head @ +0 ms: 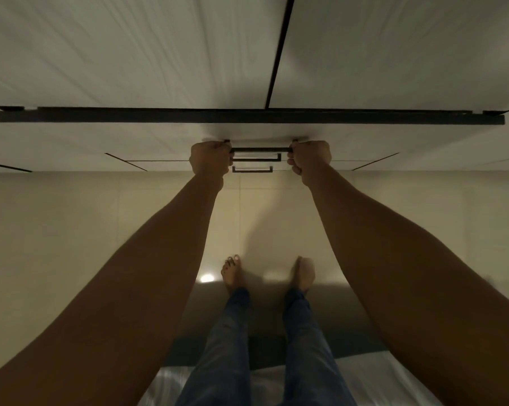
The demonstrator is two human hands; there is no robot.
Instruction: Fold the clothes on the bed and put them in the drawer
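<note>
A white wardrobe fills the upper view. Its top drawer stands slightly out, with a dark gap along its upper edge. A black bar handle runs across the drawer front. My left hand grips the handle's left end and my right hand grips its right end, both arms stretched forward. No clothes show in the view. The drawer's inside is hidden.
Two lower drawers with black handles sit under the top one. White wardrobe doors rise above, split by a dark seam. My bare feet stand on the beige tiled floor. The white bed edge lies at the bottom.
</note>
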